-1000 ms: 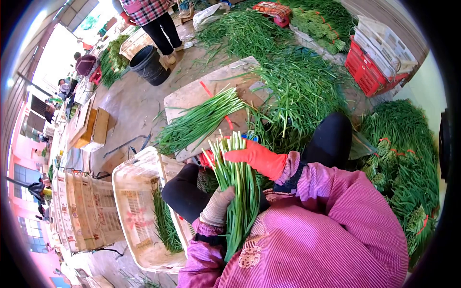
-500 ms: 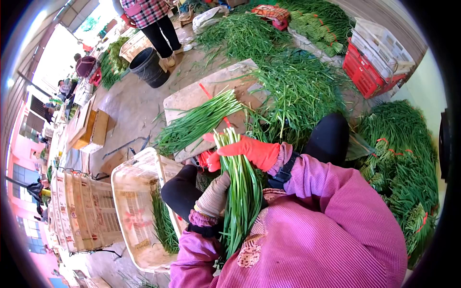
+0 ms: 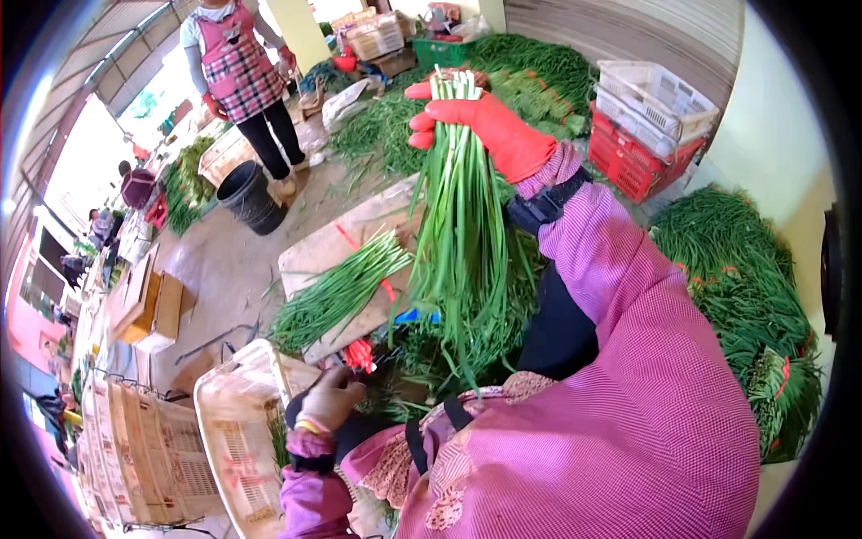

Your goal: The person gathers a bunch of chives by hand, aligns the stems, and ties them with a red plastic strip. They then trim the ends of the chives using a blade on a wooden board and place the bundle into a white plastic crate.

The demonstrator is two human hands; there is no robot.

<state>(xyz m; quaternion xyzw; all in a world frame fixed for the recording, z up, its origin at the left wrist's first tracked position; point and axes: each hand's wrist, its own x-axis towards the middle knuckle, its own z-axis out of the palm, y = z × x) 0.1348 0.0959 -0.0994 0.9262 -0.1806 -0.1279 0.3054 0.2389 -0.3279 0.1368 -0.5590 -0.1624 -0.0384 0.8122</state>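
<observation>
My right hand (image 3: 489, 126), in an orange-red glove, is wrapped round a bunch of garlic chives (image 3: 462, 225) near its pale stem ends. The bunch is raised in front of me, its green leaves hanging down. My left hand (image 3: 330, 400), in a greyish glove, is by my knee with fingers loosely bent and nothing visible in them. Just beyond it lies a cluster of red ties (image 3: 359, 354). Another bunch of chives (image 3: 341, 292) rests on a board (image 3: 310, 260), with a red strip (image 3: 388, 289) showing by its stem end.
On my left stands a pale plastic crate (image 3: 215, 422) with some greens inside. Heaps of chives (image 3: 736, 278) lie to the right, some tied in red. Stacked crates (image 3: 642, 153) stand at the back right. A black bucket (image 3: 251, 198) is near a person in an apron (image 3: 235, 72).
My right hand has lifted the chives up and away from my lap. My left hand has let go of the bunch and moved down and left. The view has tilted upward.
</observation>
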